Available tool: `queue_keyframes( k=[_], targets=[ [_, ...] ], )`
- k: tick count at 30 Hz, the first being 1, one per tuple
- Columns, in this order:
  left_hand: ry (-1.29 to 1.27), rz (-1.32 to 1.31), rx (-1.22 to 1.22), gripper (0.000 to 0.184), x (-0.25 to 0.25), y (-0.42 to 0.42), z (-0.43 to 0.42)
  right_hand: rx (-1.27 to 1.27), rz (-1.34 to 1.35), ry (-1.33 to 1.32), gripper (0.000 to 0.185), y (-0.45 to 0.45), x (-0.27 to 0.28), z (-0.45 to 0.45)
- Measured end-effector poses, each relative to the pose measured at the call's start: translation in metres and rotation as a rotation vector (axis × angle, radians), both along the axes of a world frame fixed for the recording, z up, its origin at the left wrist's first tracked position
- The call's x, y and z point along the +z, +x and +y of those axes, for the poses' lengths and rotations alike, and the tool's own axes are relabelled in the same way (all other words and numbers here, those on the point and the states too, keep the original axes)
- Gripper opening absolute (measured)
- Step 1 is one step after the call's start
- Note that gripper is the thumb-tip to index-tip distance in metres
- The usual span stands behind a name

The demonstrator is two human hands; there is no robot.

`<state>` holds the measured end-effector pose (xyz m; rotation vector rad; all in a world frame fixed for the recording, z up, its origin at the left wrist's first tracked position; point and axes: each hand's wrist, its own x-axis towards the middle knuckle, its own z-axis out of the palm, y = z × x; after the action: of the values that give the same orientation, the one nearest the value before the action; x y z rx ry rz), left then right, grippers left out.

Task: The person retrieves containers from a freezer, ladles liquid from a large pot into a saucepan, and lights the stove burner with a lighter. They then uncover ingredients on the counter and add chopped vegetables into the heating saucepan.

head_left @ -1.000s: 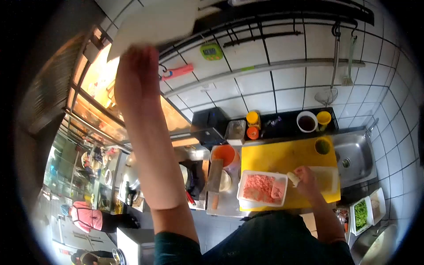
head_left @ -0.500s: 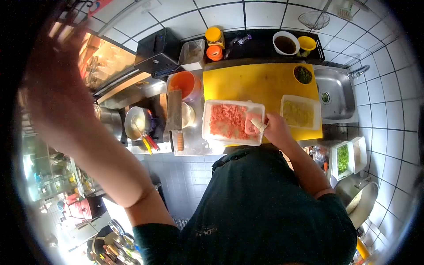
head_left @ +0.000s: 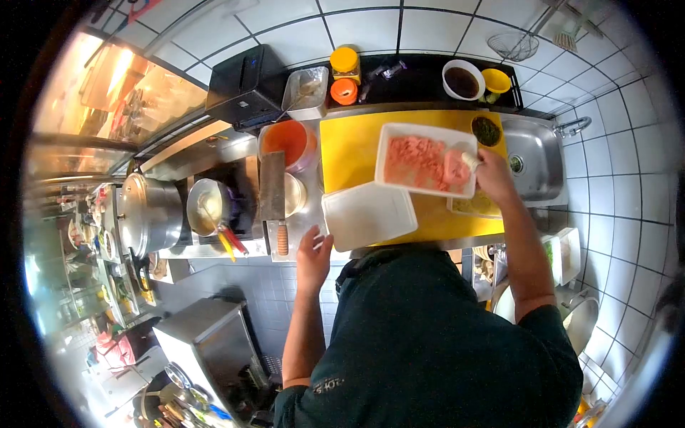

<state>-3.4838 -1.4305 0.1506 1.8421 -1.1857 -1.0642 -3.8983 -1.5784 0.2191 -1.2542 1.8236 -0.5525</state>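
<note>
My right hand (head_left: 492, 173) grips the right end of a white tray (head_left: 380, 153) of pink chopped meat (head_left: 414, 160), held above the yellow board (head_left: 349, 146). A pale object (head_left: 470, 160) shows at its fingers, too small to identify. Below and left of the tray, a white rectangular lid (head_left: 369, 216) lies on the board's front edge. Beside the lid's left edge is my left hand (head_left: 314, 250), fingers apart and holding nothing. The raised tray partly covers a container of yellowish food (head_left: 477, 207).
A cleaver (head_left: 272, 192) lies left of the board, by a container of orange liquid (head_left: 289, 143). A pan (head_left: 207, 207) and a large pot (head_left: 148, 214) stand further left. On the right is a sink (head_left: 535, 157). Jars (head_left: 345, 64) and bowls (head_left: 461, 80) line the back shelf.
My left hand has come down from the upper left to beside the lid. My right hand has lifted the meat tray up and to the right, and the lid now shows below it.
</note>
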Motion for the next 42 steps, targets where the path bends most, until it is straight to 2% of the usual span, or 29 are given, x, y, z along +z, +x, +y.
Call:
queue_keyframes(
  k=[2,5,8,10,12,15,18,19,22,25,27,28,29,32,35,38,39,41,42],
  targets=[
    [0.036,0.01,0.024,0.047,0.001,-0.011,0.004,-0.027,0.007,0.014,0.029,-0.008,-0.001,-0.025],
    [0.061,0.026,-0.015,0.041,0.014,-0.022,-0.002,0.063,0.055,-0.015,0.034,-0.018,-0.056,-0.066],
    [0.103,-0.037,-0.048,0.037,0.019,-0.021,-0.006,0.211,0.193,0.051,0.04,0.021,-0.081,-0.099],
    [0.11,-0.094,-0.069,0.036,0.021,-0.019,-0.007,0.225,0.14,0.043,0.043,0.05,-0.105,-0.112],
    [0.096,-0.146,-0.101,0.037,0.023,-0.021,-0.005,0.245,0.142,-0.095,0.032,0.074,-0.149,-0.127],
    [0.133,-0.087,-0.017,0.047,0.029,-0.03,-0.004,0.03,-0.018,0.021,0.035,0.102,-0.174,-0.138],
    [-0.219,-0.584,-0.286,0.061,0.031,-0.034,-0.004,0.16,0.271,-0.245,0.029,0.115,-0.12,-0.106],
    [-0.227,-0.564,-0.367,0.074,0.028,-0.033,-0.006,0.259,0.256,-0.264,0.027,0.11,-0.115,-0.096],
    [-0.243,-0.711,-0.635,0.08,0.055,-0.046,-0.031,0.35,0.047,-0.121,0.027,0.099,-0.083,-0.052],
    [-0.212,-0.774,-0.865,0.087,0.075,-0.066,-0.056,0.318,-0.141,0.047,0.026,0.096,-0.071,-0.025],
    [-0.194,-0.85,-0.996,0.092,0.071,-0.075,-0.066,0.294,-0.225,0.046,0.027,0.098,-0.067,-0.017],
    [-0.199,-0.855,-1.008,0.093,0.066,-0.077,-0.068,0.28,-0.271,0.043,0.028,0.097,-0.066,-0.015],
    [-0.204,-0.862,-1.022,0.094,0.061,-0.078,-0.07,0.308,-0.226,0.006,0.03,0.093,-0.093,-0.019],
    [-0.215,-0.878,-1.035,0.097,0.055,-0.079,-0.073,0.233,-0.271,0.185,0.029,0.095,-0.083,-0.023],
    [-0.238,-0.894,-1.01,0.099,0.049,-0.078,-0.072,0.346,-0.096,-0.008,0.015,0.101,-0.073,-0.021],
    [-0.278,-0.909,-0.997,0.103,0.047,-0.078,-0.068,0.31,-0.058,-0.165,0.011,0.114,-0.08,-0.01],
    [-0.284,-0.941,-1.003,0.109,0.05,-0.079,-0.066,0.282,-0.072,-0.197,0.008,0.119,-0.068,-0.005],
    [-0.337,-0.832,-0.927,0.118,0.06,-0.076,-0.065,0.227,-0.184,-0.365,0.007,0.129,-0.044,0.001],
    [-0.401,-0.792,-0.835,0.112,0.072,-0.076,-0.064,0.25,-0.264,-0.429,0.008,0.131,-0.035,0.002]
  ],
)
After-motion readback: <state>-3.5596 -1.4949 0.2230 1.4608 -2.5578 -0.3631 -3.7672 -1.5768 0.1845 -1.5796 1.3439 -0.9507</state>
